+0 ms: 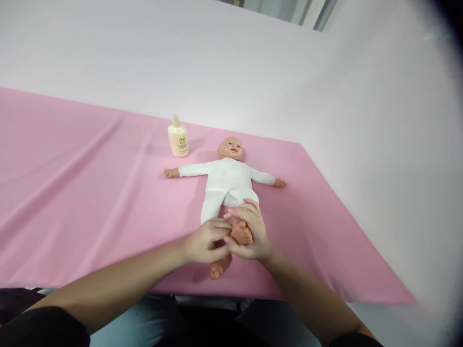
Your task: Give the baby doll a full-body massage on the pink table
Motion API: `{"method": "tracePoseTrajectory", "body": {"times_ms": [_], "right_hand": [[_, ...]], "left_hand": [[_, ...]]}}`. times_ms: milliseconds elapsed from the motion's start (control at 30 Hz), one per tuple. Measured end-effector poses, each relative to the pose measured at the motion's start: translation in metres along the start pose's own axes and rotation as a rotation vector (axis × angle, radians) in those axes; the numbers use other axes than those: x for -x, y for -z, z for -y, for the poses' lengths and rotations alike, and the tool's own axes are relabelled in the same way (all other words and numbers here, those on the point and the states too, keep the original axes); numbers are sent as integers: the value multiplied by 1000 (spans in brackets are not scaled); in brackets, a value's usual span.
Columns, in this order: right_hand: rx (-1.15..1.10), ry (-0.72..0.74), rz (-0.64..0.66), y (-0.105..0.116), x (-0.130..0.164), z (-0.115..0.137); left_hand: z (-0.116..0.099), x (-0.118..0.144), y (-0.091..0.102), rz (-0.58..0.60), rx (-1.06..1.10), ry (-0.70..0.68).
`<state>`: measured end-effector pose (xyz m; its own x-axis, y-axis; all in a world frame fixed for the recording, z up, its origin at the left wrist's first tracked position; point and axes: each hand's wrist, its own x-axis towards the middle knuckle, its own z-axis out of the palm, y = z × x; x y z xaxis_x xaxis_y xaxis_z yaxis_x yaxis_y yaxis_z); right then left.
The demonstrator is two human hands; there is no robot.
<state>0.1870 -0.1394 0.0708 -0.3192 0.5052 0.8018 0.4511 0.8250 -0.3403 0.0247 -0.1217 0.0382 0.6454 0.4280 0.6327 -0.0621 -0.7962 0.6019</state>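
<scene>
Cupping a doll's bare foot, my right hand wraps around it from the 3 o'clock side, fingers curled over the ankle and holding it raised off the cloth. My left hand is clenched just beside it at 9 o'clock, fingertips pressing against the same foot; the doll's other foot pokes out beneath that hand toward 6 o'clock. The doll lies on its back on a pink cloth, head toward 12 o'clock, arms spread wide to 9 and 3 o'clock. It wears a white long-sleeved suit with white leggings; head, hands and feet are bare, glossy plastic. A cream bottle with a pale cap stands upright near the doll's head, at about 10 o'clock from it. Dark print marks the bottle's front, too small for me to read.
</scene>
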Motion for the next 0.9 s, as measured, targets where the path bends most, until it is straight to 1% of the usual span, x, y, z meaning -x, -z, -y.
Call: {"method": "tracePoseTrajectory", "body": {"times_ms": [133,333,433,567,733,900], "right_hand": [[-65,-54,9,1,-1,4],[-119,-69,3,2,-1,5],[-142,-70,8,1,1,3],[-174,-80,-17,-1,4,0],[-207,-150,-58,-4,6,-1],[-199,-125,-48,-2,4,-1]], "left_hand": [[-1,-1,1,-14,21,-30],[-2,-1,2,11,-23,-27],[-3,-2,3,14,-35,-53],[-3,-3,3,15,-57,-71],[0,-1,2,27,-93,-57],[-1,-1,3,11,-91,-76]]}}
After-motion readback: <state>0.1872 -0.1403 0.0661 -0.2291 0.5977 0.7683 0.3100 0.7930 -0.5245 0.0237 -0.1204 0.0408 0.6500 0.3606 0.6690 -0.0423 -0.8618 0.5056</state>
